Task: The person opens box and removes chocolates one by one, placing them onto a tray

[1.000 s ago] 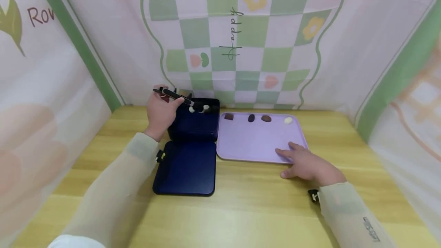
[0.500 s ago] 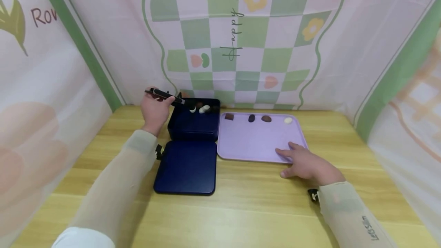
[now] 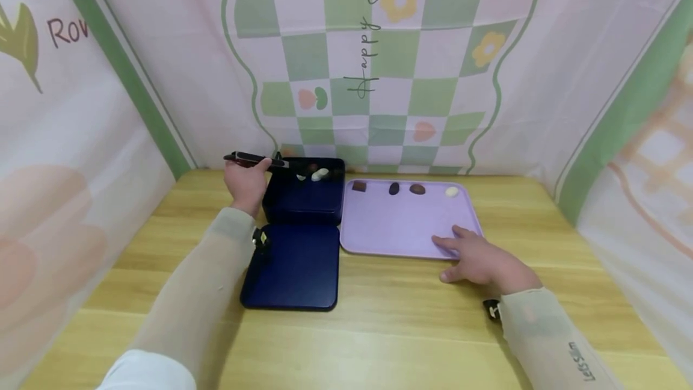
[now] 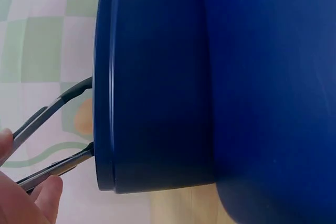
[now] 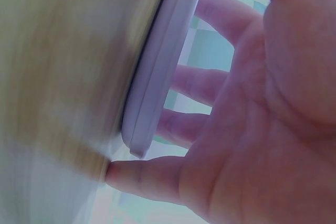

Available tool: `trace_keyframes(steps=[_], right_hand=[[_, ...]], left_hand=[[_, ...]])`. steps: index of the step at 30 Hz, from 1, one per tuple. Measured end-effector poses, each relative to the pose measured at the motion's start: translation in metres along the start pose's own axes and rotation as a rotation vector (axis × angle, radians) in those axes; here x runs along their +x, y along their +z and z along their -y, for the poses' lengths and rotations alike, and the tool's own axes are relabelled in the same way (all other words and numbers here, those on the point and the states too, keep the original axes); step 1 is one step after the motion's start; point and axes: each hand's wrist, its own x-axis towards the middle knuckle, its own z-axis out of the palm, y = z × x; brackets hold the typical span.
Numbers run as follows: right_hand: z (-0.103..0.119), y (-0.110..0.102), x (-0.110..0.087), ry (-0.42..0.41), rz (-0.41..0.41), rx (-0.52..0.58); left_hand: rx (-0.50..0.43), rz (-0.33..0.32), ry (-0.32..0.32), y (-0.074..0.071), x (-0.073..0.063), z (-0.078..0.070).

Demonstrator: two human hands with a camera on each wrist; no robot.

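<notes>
My left hand (image 3: 245, 184) grips a pair of black tongs (image 3: 253, 159), whose tips reach down inside a dark blue box (image 3: 305, 206). In the left wrist view the two arms of the tongs (image 4: 52, 109) stand apart, and the box wall hides their ends. White oval pieces (image 3: 320, 174) and a brown one (image 3: 312, 167) lie in the box close to the tips. My right hand (image 3: 482, 260) rests at the near right corner of a lilac tray (image 3: 395, 227), fingers spread over its rim. Whether the tongs hold anything is too dark to tell.
Along the tray's far side lie a brown square (image 3: 359, 186), a dark oval piece (image 3: 394, 188), a brown oval piece (image 3: 417, 189) and a white oval piece (image 3: 452, 192). The blue lid (image 3: 295, 269) lies before the box. A patterned cloth (image 3: 373, 77) hangs behind the wooden table (image 3: 411, 330).
My left hand has moved left and a little lower, drawing the tongs away from the white pieces. A brown piece beside them has come into sight. My right hand stays put.
</notes>
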Motion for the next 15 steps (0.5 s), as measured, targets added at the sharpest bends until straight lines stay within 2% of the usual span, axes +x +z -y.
trace_keyframes(steps=[6, 15], right_hand=[[-0.0002, 0.0002, -0.0011, -0.004, -0.002, -0.008], [0.0, 0.0001, -0.0016, 0.002, -0.001, -0.003]], left_hand=[[-0.054, -0.02, -0.022, 0.0023, 0.002, 0.0009], [-0.022, -0.023, -0.023, 0.0028, -0.0006, 0.0032]])
